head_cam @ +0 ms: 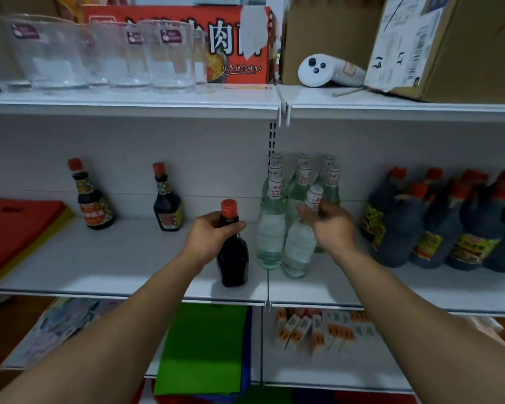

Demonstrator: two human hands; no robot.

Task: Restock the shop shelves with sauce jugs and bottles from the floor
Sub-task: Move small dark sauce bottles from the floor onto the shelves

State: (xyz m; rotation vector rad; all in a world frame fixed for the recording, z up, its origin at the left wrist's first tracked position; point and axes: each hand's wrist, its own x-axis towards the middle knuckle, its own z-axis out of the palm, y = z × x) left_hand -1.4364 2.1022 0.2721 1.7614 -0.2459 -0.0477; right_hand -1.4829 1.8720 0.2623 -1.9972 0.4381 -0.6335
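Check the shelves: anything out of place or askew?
A white handheld device lies on the top shelf beside the cardboard boxes, unlike the stock around it. The dark jugs at right crowd together, some leaning.

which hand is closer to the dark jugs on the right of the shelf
Right. The right hand, gripping a clear bottle by its neck, is just left of the dark jugs; the left hand, holding a dark sauce bottle, is farther left, beyond the clear bottle.
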